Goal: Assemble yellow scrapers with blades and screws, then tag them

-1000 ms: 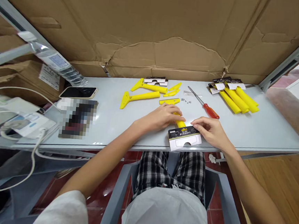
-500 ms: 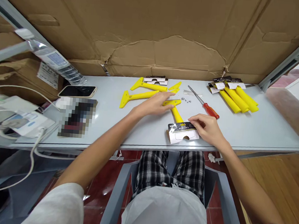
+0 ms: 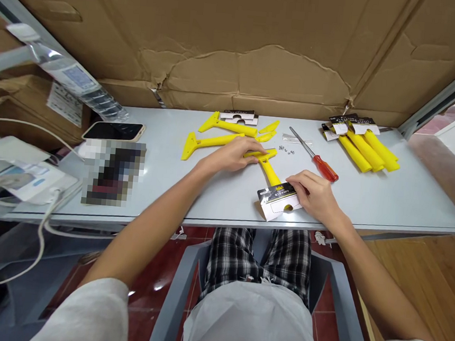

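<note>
A yellow scraper [image 3: 270, 171] lies in front of me, its wide head away from me. My left hand [image 3: 237, 154] grips the left part of that head between thumb and fingers, which hide some of it. Over the handle end sits a folded black-and-white card [image 3: 278, 200]. My right hand [image 3: 312, 193] pinches the card's upper right corner. Beyond my left hand lie two more yellow scraper bodies, one farther back [image 3: 231, 126] and one nearer [image 3: 209, 143]. Loose yellow pieces [image 3: 269, 127] lie close by, with several small screws [image 3: 286, 150] to their right.
A red-handled screwdriver [image 3: 323, 167] lies beyond my right hand, beside a thin clear packet [image 3: 296, 139]. Several yellow handles with cards [image 3: 367, 151] are stacked at the right. On the left are a phone [image 3: 113, 131], a water bottle [image 3: 78, 80] and a power strip [image 3: 35, 180]. Cardboard [image 3: 290, 86] backs the table.
My left fingers have come down onto the scraper's head. The card has turned slightly, while my right hand keeps its pinch. The whole view has shifted a little.
</note>
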`<state>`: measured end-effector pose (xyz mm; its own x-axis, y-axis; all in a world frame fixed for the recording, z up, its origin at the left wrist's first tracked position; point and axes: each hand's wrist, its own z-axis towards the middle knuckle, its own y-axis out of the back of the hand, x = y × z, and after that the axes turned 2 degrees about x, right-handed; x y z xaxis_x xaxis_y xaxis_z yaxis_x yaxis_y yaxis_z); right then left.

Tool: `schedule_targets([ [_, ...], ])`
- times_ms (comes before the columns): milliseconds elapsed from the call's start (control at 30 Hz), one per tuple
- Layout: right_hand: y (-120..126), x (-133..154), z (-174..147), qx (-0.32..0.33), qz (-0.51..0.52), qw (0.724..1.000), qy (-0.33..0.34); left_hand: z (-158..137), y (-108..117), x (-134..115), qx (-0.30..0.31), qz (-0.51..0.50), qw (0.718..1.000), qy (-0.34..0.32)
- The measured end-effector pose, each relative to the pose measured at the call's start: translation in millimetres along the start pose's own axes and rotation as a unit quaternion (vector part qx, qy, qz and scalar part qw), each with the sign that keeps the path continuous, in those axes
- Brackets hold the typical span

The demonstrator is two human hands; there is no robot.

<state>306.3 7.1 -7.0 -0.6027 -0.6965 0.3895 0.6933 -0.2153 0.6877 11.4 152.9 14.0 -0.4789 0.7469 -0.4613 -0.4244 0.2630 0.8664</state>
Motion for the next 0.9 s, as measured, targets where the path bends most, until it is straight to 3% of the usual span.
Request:
schedule_targets([
  [200,-1.2,3.0,0.7,-0.018,-0.046,0.999,-0.001,-4.4,5.2,0.7,0.003,0.011,1.000,-0.002],
  [600,0.3,22.4,6.8,0.025,-0.170,0.985,0.003,-6.2,10.2,6.6,0.018,-0.006,0.999,-0.026],
  [767,2.3,23.3,5.5,-0.001,-0.199,0.980,0.023,-9.1,16.2,-2.4,0.006,-0.031,0.999,-0.026],
  [900,0.9,20.5,4.4,0.020,-0.191,0.981,-0.008,-8.8,14.2,-14.0,0.016,-0.063,0.998,-0.027],
])
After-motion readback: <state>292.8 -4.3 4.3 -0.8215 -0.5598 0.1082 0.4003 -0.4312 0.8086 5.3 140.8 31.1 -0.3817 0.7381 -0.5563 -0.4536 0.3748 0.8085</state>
